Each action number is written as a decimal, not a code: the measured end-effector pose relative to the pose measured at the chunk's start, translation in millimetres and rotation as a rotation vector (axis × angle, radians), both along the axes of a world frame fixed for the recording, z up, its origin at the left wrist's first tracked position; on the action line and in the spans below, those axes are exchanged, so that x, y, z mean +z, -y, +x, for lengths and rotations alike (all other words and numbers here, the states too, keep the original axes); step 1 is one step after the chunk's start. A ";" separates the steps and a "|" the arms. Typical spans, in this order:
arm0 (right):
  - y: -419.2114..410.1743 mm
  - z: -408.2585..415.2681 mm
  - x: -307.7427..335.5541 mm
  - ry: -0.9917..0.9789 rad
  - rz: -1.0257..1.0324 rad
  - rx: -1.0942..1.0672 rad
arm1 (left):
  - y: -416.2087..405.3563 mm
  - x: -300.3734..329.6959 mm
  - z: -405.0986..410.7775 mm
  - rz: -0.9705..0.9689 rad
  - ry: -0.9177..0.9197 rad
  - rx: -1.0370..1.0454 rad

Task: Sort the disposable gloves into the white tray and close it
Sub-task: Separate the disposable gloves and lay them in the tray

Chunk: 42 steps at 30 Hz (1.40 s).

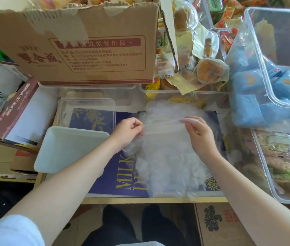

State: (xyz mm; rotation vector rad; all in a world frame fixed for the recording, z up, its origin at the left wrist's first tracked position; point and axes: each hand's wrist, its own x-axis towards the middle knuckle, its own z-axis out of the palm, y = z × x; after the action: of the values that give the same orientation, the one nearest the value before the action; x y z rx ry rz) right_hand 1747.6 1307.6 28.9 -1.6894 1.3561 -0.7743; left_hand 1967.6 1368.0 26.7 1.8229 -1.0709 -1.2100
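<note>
Both my hands are on the thin clear plastic disposable gloves (165, 150), a crinkled translucent stack lying centre frame on the dark blue printed box lid that covers the desk (115, 176). My left hand (128, 132) has its fingers curled in, pinching the stack's left edge; my right hand (198, 132) pinches the top right edge between thumb and fingertips, other fingers loosely bent. The white rectangular plastic tray (66, 150) sits just left of the gloves, lower left of centre, nothing in it that I can see. A clear plastic lid or container (85, 110) lies just above it; can't tell which. Step, as I judge it: gather and square the stack. Film is slippery, so keep both pinches firm, fold flat, lift whole, then move left into the tray.
</note>
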 end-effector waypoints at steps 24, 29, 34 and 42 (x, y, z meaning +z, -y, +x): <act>-69.9 79.6 -5.1 0.382 0.664 -0.053 | -65.7 21.8 52.8 -0.012 -0.037 0.162; -63.3 85.7 -15.4 0.320 0.603 -0.093 | -66.7 8.9 80.3 -0.027 0.324 0.195; -65.1 62.2 -47.4 -0.494 0.248 0.149 | -78.4 -3.5 107.8 -0.009 0.439 0.198; -85.0 61.6 -72.7 -0.886 0.123 0.290 | -83.4 -10.0 121.3 0.002 0.466 0.088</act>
State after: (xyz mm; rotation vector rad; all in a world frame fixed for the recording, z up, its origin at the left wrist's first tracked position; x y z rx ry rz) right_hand 1809.2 1392.6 -43.8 -2.1602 1.6020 0.2800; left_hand 2088.8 1451.4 16.7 2.1896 -1.2181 -0.7479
